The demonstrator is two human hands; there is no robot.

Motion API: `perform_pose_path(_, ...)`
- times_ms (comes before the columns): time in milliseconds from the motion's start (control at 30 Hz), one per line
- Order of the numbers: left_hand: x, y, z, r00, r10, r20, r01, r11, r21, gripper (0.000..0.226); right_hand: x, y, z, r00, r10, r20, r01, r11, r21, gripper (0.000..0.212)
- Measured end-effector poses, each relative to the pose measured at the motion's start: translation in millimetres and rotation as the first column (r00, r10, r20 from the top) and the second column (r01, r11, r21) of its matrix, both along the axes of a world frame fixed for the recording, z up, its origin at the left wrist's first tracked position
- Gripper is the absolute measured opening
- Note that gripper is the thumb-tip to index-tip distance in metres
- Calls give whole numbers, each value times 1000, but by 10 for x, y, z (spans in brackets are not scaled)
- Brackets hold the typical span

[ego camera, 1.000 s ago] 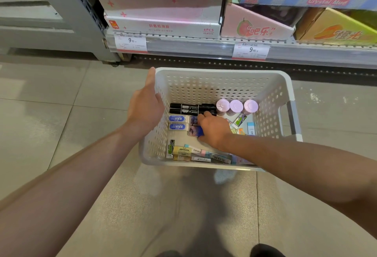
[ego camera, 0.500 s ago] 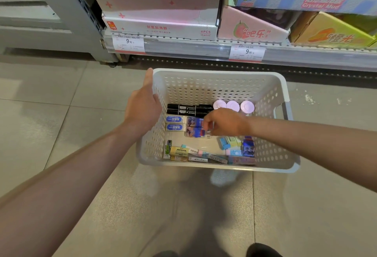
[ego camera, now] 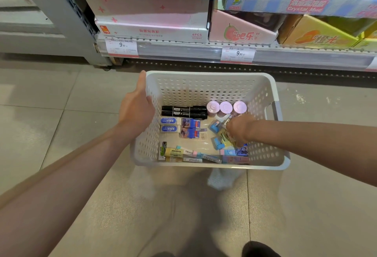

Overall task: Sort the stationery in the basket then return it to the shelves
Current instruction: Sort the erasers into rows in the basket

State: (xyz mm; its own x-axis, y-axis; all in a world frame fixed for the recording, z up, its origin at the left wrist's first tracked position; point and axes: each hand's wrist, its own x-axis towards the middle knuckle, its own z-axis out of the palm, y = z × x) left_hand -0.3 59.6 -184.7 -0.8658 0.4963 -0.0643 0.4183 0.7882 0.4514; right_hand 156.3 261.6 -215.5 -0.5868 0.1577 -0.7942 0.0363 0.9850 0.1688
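A white perforated basket (ego camera: 204, 74) stands on the tiled floor. My left hand (ego camera: 136, 109) grips its left rim. Inside lie two black markers (ego camera: 183, 111), three pink round-lidded pots (ego camera: 225, 107), two blue-labelled erasers (ego camera: 170, 125), two blue card packs (ego camera: 190, 128), a blue sharpener (ego camera: 216, 126) and several erasers along the near wall (ego camera: 191, 153). My right hand (ego camera: 239, 128) reaches into the right side with its fingers bent down onto a yellow packet (ego camera: 224, 139). The fingertips are hidden, so a pinch cannot be made out.
The bottom shelf (ego camera: 183, 51) runs just behind the basket, with price tags (ego camera: 121, 47) on its edge and display boxes in pink (ego camera: 240, 32), white (ego camera: 153, 32) and yellow (ego camera: 318, 36). A grey upright (ego camera: 67, 22) stands at the left. My shoe (ego camera: 259, 249) shows at the bottom.
My right hand moved from the card packs in the middle of the basket over to the small items on the right. The two card packs now lie uncovered. My left hand stayed on the rim.
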Motion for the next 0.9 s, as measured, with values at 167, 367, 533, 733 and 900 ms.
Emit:
perform_pose_path(167, -1, -4, 5, 1000, -3, -3, 3, 1000, 3, 66, -14, -33, -14, 1000, -20, 19, 20, 1000, 2, 58)
perform_pose_path(367, -5, -7, -9, 1000, -6, 1, 6, 1000, 10, 67, -45, -49, 14, 995, -25, 91, 28, 999, -31, 57)
perform_pose_path(533, 1, -5, 3, 1000, 8, 11, -8, 1000, 8, 67, -84, -38, 126, 987, -63, 147, 84, 987, -139, 44)
perform_pose_path(733, 3, 5, 1, 1000, 21, 9, -21, 1000, -8, 68, -164, 58, 158, 875, -468, 122, 441, 668, -600, 12)
perform_pose_path(900, 13, 5, 11, 1000, 20, 3, -20, 1000, -16, 67, -126, -28, 192, 740, -566, 363, 576, 254, -777, 36)
